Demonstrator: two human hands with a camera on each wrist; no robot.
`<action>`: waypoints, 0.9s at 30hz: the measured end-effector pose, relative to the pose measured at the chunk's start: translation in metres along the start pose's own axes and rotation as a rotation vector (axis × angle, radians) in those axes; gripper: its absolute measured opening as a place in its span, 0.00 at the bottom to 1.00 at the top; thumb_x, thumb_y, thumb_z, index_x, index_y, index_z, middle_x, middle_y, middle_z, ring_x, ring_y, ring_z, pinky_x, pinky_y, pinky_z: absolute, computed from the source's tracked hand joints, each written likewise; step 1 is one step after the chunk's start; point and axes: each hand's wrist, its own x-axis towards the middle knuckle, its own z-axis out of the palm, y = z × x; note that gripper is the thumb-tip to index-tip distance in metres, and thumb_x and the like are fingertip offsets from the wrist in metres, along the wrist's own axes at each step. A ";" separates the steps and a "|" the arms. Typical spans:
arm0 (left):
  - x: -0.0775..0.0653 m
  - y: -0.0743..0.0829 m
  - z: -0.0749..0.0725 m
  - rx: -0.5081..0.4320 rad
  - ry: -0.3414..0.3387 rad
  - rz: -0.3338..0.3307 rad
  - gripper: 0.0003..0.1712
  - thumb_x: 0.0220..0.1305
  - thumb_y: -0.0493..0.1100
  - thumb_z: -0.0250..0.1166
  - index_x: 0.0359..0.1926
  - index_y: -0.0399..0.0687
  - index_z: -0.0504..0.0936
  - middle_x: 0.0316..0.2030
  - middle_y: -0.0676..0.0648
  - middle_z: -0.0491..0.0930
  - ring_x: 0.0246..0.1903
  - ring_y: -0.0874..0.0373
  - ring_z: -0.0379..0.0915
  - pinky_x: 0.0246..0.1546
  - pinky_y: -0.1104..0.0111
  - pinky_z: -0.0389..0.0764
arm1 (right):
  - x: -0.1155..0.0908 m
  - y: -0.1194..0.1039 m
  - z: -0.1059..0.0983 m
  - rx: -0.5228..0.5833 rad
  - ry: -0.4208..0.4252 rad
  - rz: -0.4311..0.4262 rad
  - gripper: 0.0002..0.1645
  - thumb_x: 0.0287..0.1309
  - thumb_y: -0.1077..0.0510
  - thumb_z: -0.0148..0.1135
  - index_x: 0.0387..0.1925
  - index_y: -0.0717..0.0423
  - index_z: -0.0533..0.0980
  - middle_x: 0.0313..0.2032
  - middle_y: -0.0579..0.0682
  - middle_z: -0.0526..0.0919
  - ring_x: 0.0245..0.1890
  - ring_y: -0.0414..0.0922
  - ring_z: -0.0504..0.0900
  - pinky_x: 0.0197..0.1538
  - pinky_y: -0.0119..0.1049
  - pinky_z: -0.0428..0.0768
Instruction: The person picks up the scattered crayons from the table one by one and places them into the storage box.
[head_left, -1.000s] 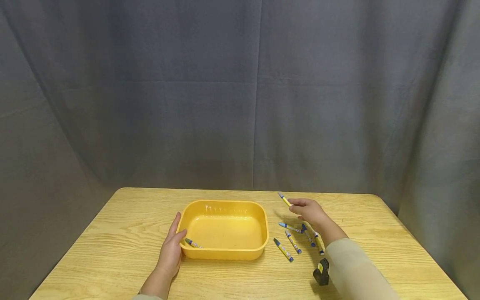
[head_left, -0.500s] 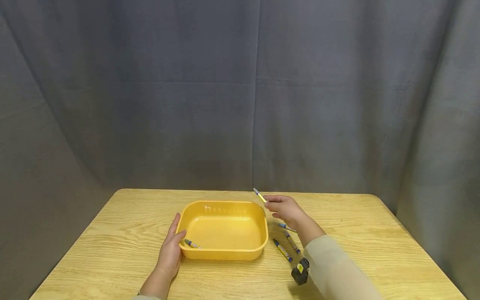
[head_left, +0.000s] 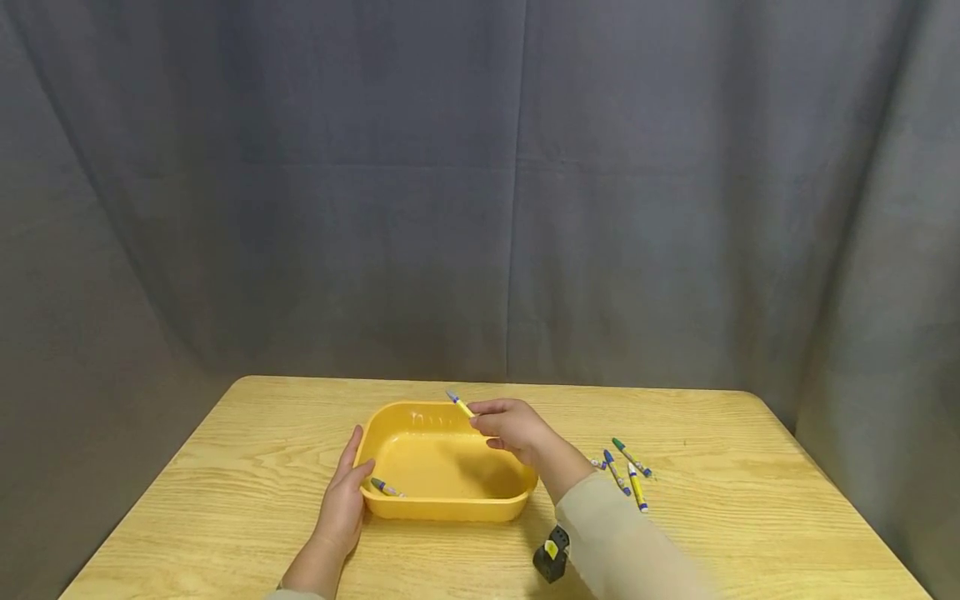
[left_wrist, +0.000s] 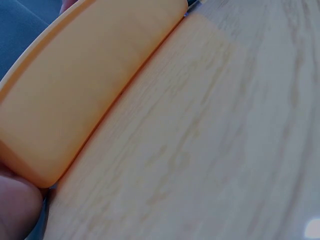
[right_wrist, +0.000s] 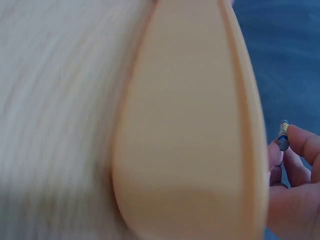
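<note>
A yellow plastic basin (head_left: pixel 450 510) sits on the wooden table. My left hand (head_left: pixel 341 504) grips its left side, thumb over the rim and fingers along the outer wall. One dark-tipped crayon (head_left: pixel 386 487) lies inside, in the near left corner. Above the basin's right half, my right hand (head_left: pixel 517 429) pinches a grey-tipped crayon with a yellow wrapper (head_left: pixel 460 403) between thumb and fingers, its tip pointing to the upper left. The right wrist view has that crayon (right_wrist: pixel 283 135) at the fingertips, beyond the basin's rim (right_wrist: pixel 252 125).
Several loose crayons lie right of the basin, among them a green one (head_left: pixel 632 457), a blue one (head_left: pixel 617 472) and a white-tipped one (head_left: pixel 637 487). My right forearm hides part of that area. A black wrist camera (head_left: pixel 551 554) hangs by the sleeve. Grey curtain (head_left: pixel 480 208) stands behind the table.
My right hand has carried the grey-tipped crayon leftward from over the loose crayons to above the basin. My left hand keeps its place on the basin.
</note>
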 end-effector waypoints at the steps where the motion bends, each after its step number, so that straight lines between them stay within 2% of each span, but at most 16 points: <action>1: 0.000 0.000 0.000 0.000 -0.004 0.005 0.38 0.75 0.39 0.35 0.78 0.54 0.30 0.78 0.43 0.25 0.77 0.37 0.30 0.76 0.45 0.43 | 0.001 0.001 0.005 0.004 -0.009 -0.002 0.22 0.62 0.62 0.60 0.57 0.65 0.76 0.49 0.54 0.80 0.53 0.54 0.76 0.41 0.29 0.77; 4: 0.001 -0.001 0.001 0.006 -0.012 0.013 0.38 0.75 0.39 0.35 0.78 0.53 0.29 0.78 0.43 0.24 0.77 0.38 0.30 0.75 0.45 0.43 | 0.004 0.005 0.020 0.013 -0.026 0.000 0.21 0.62 0.62 0.60 0.57 0.65 0.76 0.50 0.56 0.80 0.52 0.54 0.76 0.41 0.30 0.78; 8: 0.000 -0.001 0.002 0.008 -0.025 0.015 0.38 0.75 0.40 0.35 0.78 0.53 0.28 0.78 0.42 0.25 0.77 0.37 0.33 0.75 0.46 0.48 | 0.005 0.009 0.041 0.014 -0.034 0.017 0.20 0.61 0.62 0.62 0.55 0.64 0.78 0.48 0.54 0.81 0.45 0.48 0.77 0.43 0.33 0.80; 11: -0.001 -0.001 0.002 0.009 -0.029 0.010 0.38 0.75 0.40 0.35 0.78 0.55 0.28 0.78 0.42 0.27 0.76 0.37 0.37 0.73 0.47 0.52 | 0.004 0.011 0.054 0.008 -0.054 0.028 0.20 0.60 0.62 0.63 0.54 0.64 0.78 0.39 0.49 0.80 0.35 0.42 0.73 0.40 0.31 0.79; 14: -0.001 0.000 0.003 0.016 -0.028 0.010 0.38 0.75 0.41 0.35 0.78 0.54 0.28 0.78 0.42 0.27 0.76 0.38 0.36 0.74 0.48 0.52 | 0.004 0.012 0.065 0.004 -0.070 0.026 0.20 0.60 0.63 0.63 0.54 0.64 0.79 0.27 0.44 0.74 0.28 0.39 0.70 0.34 0.28 0.76; 17: -0.001 0.000 0.003 0.012 -0.029 0.010 0.38 0.75 0.41 0.36 0.78 0.55 0.28 0.78 0.42 0.26 0.77 0.38 0.35 0.74 0.48 0.51 | 0.005 0.013 0.074 -0.010 -0.079 0.027 0.20 0.59 0.64 0.63 0.53 0.64 0.79 0.23 0.43 0.71 0.24 0.39 0.68 0.30 0.26 0.73; 22: -0.001 0.000 0.003 0.002 -0.040 0.015 0.38 0.75 0.40 0.35 0.78 0.54 0.27 0.78 0.40 0.26 0.76 0.36 0.34 0.74 0.47 0.50 | 0.006 0.019 0.085 -0.067 -0.067 0.059 0.17 0.58 0.64 0.65 0.49 0.62 0.82 0.26 0.44 0.77 0.24 0.38 0.72 0.27 0.25 0.75; 27: -0.001 0.001 0.006 -0.014 -0.027 0.003 0.38 0.75 0.41 0.36 0.78 0.55 0.28 0.78 0.41 0.28 0.76 0.38 0.37 0.74 0.48 0.52 | 0.007 0.021 0.090 -0.118 -0.058 0.074 0.14 0.56 0.65 0.66 0.45 0.61 0.84 0.30 0.46 0.81 0.26 0.38 0.74 0.29 0.26 0.78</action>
